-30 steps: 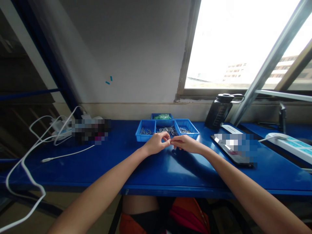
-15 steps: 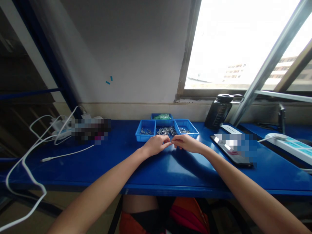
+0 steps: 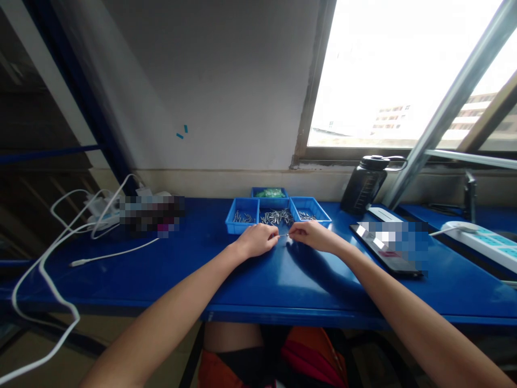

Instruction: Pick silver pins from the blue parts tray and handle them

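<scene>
My left hand and my right hand meet over the blue table, just in front of three blue trays. Both hands are closed in a pinch, and a thin metal pin spans the small gap between their fingertips. The middle tray holds a heap of small metal pins. The left tray and the right tray hold fewer of them. A fourth blue tray behind them holds green parts.
A dark bottle stands at the back right by the window. A phone lies right of my hands, and a white power strip sits at the far right. White cables trail over the table's left end.
My hands have drawn slightly apart, so the thin pin now shows between the fingertips. Nothing else on the table has moved.
</scene>
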`<state>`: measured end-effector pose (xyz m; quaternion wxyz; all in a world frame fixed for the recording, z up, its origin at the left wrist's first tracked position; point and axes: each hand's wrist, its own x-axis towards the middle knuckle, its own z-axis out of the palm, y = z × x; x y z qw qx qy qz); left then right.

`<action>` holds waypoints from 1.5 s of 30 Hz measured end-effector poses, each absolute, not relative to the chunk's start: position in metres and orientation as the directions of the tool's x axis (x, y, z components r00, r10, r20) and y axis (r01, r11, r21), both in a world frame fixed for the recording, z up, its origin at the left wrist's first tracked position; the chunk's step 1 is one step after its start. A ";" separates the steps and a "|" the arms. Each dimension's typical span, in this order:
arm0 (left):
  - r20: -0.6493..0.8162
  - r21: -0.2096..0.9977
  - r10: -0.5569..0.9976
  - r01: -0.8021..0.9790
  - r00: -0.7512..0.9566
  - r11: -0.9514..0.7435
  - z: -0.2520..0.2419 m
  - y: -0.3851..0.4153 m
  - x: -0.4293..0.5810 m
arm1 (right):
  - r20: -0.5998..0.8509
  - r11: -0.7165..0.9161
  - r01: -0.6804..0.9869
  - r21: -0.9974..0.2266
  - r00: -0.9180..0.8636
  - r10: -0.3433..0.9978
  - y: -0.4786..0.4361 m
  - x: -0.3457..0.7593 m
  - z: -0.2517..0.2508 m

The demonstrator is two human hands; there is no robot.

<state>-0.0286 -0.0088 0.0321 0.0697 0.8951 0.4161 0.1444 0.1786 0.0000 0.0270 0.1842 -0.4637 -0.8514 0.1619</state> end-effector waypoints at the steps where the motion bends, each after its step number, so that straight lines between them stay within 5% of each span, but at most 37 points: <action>1: 0.201 0.242 0.769 0.729 0.607 -0.640 0.033 -0.009 -0.029 | 0.169 0.518 0.737 -0.434 -0.498 0.850 0.000 0.179 0.028; 38: 0.213 0.227 0.746 0.711 0.631 -0.666 0.025 -0.002 -0.031 | 0.191 0.566 0.727 -0.390 -0.537 0.822 -0.001 0.177 0.028; 45: 0.222 0.254 0.773 0.731 0.594 -0.634 0.029 -0.006 -0.029 | 0.161 0.506 0.716 -0.480 -0.495 0.854 -0.005 0.178 0.033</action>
